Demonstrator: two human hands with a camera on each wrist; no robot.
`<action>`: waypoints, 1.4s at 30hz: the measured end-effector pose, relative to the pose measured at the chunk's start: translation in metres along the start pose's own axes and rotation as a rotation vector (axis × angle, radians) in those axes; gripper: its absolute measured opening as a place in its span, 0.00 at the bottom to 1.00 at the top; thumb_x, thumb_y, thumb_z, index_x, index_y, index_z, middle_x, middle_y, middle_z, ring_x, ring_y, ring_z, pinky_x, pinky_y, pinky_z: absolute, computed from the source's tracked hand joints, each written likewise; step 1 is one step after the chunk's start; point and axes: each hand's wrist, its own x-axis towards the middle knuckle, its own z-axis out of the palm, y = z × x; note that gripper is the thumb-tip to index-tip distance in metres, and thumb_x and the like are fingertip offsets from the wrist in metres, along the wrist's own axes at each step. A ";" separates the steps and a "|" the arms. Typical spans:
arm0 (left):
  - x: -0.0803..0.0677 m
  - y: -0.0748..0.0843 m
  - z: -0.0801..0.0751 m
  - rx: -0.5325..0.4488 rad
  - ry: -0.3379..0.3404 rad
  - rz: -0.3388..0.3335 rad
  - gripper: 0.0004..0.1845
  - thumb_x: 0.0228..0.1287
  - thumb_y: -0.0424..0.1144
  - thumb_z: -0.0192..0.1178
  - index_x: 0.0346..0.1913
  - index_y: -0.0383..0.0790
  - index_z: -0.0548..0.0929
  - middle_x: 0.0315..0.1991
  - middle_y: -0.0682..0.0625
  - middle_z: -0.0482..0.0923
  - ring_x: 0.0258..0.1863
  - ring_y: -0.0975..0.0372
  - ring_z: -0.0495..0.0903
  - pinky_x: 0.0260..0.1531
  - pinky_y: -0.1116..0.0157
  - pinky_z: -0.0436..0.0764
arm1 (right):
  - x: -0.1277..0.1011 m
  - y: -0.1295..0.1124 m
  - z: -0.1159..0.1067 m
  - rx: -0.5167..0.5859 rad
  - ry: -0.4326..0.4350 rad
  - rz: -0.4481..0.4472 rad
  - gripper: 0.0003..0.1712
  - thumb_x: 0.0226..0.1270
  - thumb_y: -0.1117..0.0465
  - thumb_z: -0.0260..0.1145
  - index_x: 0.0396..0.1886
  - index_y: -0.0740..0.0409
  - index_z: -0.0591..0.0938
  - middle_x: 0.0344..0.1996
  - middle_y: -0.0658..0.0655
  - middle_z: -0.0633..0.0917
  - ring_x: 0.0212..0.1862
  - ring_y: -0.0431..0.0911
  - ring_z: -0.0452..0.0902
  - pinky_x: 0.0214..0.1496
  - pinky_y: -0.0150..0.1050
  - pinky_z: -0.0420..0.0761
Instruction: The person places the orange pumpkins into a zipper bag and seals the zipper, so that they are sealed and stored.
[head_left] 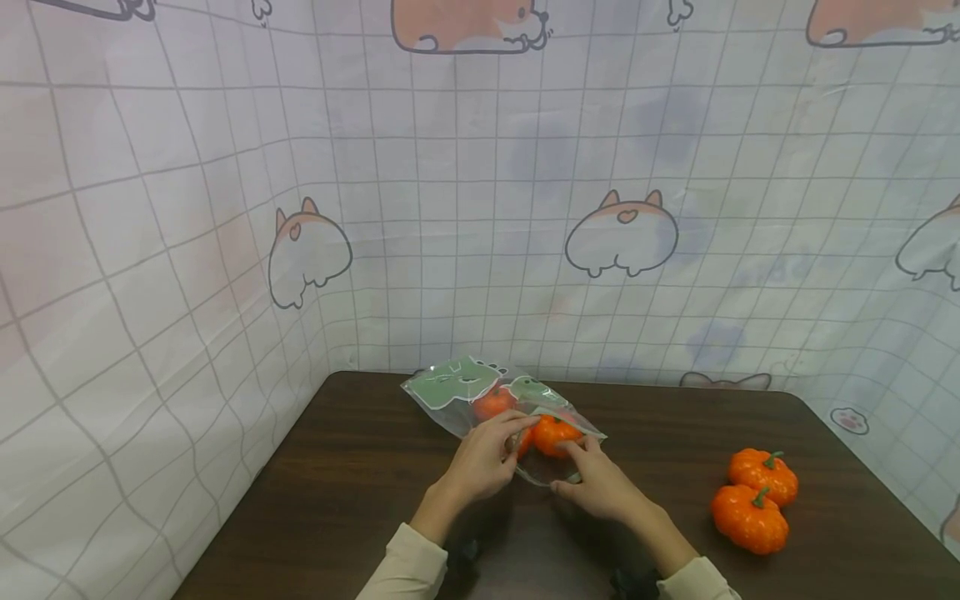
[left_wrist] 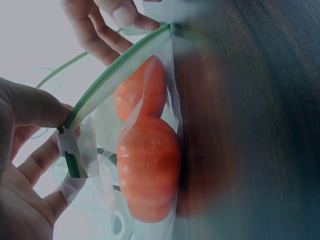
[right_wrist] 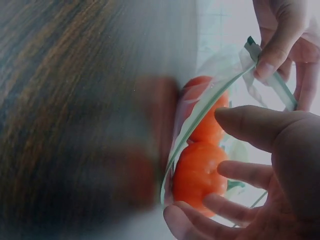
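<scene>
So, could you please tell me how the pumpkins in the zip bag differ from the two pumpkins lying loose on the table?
The bagged pumpkins lie inside the clear zip bag, partly veiled by plastic; the loose pumpkins sit bare on the table. The bagged ones lie between the left hand and right hand, which pinch the bag's mouth; the loose pair lies untouched off to the right. The loose pair's green stems show; the bagged ones' do not. All look orange, ribbed and similar in size.

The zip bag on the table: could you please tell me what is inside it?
The zip bag holds two orange toy pumpkins, seen through its clear plastic. The bag's green print and both hands, left hand and right hand, at the opening cover parts of them; anything else inside cannot be told.
</scene>
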 end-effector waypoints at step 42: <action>-0.001 -0.001 -0.003 0.018 0.042 -0.032 0.25 0.63 0.29 0.66 0.63 0.45 0.84 0.58 0.54 0.84 0.45 0.60 0.83 0.43 0.63 0.83 | -0.002 0.017 -0.063 0.215 -0.018 -0.154 0.17 0.74 0.52 0.65 0.57 0.53 0.81 0.44 0.53 0.88 0.44 0.45 0.84 0.43 0.35 0.82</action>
